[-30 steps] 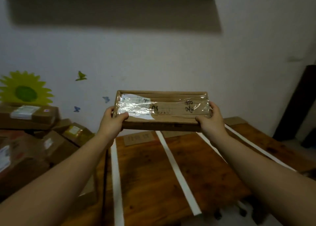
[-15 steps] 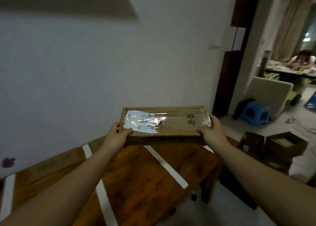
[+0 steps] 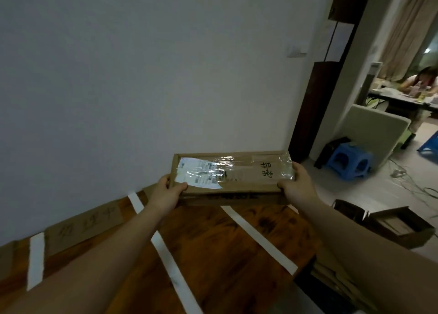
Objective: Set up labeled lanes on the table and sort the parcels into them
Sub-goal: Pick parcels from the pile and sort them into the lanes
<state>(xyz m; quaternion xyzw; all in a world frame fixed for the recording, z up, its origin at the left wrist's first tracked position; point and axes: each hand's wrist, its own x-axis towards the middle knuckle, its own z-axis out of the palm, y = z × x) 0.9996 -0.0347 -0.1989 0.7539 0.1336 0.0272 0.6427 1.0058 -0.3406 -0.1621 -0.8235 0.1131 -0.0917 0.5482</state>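
Both of our hands grip the parcel [image 3: 233,175] by its short ends. Our left hand [image 3: 166,194] wraps the end at frame left, thumb on top beside the shipping label [image 3: 198,173]. Our right hand [image 3: 297,188] clasps the end at frame right, thumb on the top face, its other fingers hidden underneath. We hold the parcel in the air near the centre of the frame, above the far edge of the table [image 3: 213,247], and it rests on nothing.

We judge it a flat, stiff cardboard box, probably light, since we carry it at arm's length by the ends alone. Clear tape glosses much of the top face and looks slippery. The bare cardboard ends and lower edges seem the safer hold, and that is where we have it. Nothing shows whether the contents are fragile.

Its long axis runs across the frame from left to right, nearly level, with the top face tipped toward us. Handwritten marks [image 3: 266,170] sit toward the right end. Below, white tape strips [image 3: 258,239] split the table into lanes, and a cardboard lane sign [image 3: 83,226] lies by the wall at lower left.
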